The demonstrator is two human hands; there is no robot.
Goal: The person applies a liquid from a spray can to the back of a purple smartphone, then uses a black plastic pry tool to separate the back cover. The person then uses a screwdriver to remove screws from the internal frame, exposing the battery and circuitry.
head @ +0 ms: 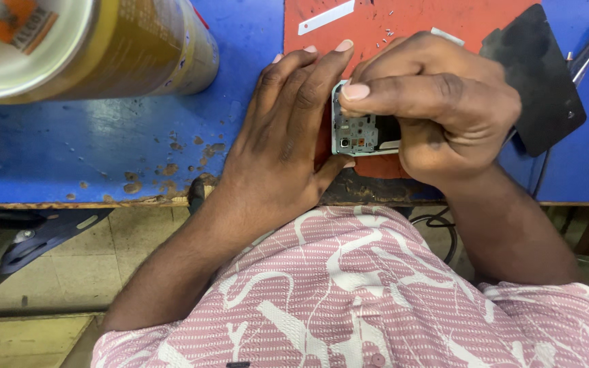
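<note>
Both hands, left hand (288, 129) and right hand (438, 102), enclose the phone frame (357, 131).

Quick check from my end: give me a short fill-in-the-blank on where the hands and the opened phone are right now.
1. Both hands grip the opened phone, which lies on a ____ mat.
2. The left hand rests with its fingers ____ beside the phone.
3. The black panel lies to the ____ of the right hand.
4. The big can stands on the ____ table.

Missing words: red; flat; right; blue
</note>
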